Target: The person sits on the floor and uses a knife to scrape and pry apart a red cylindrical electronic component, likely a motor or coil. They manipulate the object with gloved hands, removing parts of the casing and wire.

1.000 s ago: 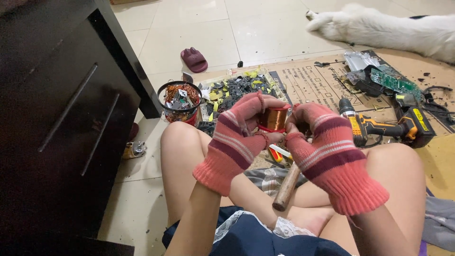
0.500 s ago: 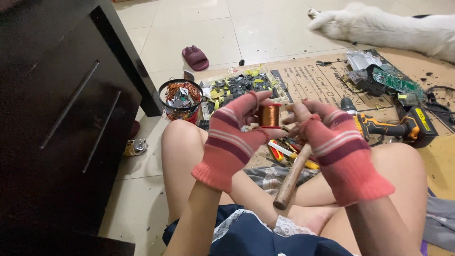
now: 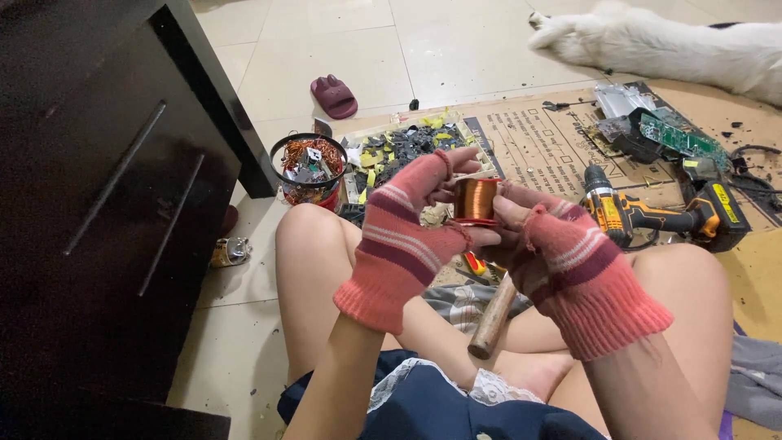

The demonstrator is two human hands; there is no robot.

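Pale tiled floor seen from above, with a person seated on it, bare knees raised. At far left stands a dark cabinet with long bar handles; a small metal object lies on the tiles at its foot. Further right, a maroon slipper rests on the floor, and below it a round container holds tangled copper wire and scrap. Just beside the container, a shallow tray is filled with dark and yellow fragments.

At centre, the left hand, in a pink striped fingerless glove, is curled around the near side of a copper wire coil, fingers closed against it. The coil is held upright above the lap, between the two hands. The right hand, gloved alike, grips the coil from the other side, thumb pressed to its lower rim. Below the hands a wooden handle slants down between the legs; its head is hidden.

To the right, a flattened cardboard sheet covers the floor and carries an orange and black cordless drill and a green circuit board. At upper right lies a white furry animal, only partly in view.
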